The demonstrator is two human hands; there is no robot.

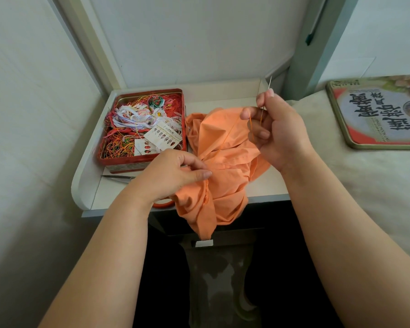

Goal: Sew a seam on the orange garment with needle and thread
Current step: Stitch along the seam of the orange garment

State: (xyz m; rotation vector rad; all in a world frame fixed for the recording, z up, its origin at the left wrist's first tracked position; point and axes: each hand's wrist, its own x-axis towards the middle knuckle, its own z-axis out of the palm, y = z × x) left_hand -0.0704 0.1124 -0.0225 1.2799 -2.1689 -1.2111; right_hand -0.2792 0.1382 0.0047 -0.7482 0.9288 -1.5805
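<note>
My right hand [278, 129] pinched the needle [265, 100], thread [230, 129] drawn. Left hand [175, 171] gripped the garment [223, 176]. Seam seemingly mid-stitch, unfinished.

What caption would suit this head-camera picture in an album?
Right hand lifts a threaded needle above the orange garment, pinched by the left hand, beside an open thread tin.
</note>
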